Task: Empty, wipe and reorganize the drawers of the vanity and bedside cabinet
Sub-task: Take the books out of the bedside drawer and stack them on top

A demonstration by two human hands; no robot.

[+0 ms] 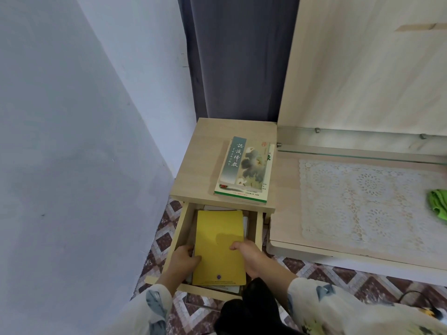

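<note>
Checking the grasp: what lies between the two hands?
The yellow book, lying in the open drawer. The left hand holds its left edge and the right hand its right edge. The head view shows this.

Books fill the drawer wall to wall.

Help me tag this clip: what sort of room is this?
Probably a bedroom: a small bedside cabinet with books on top, a vanity with a lace mat beside it, and a dark curtain behind.

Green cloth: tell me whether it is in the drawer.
No, the green cloth lies on the vanity top, outside the drawer.
</note>
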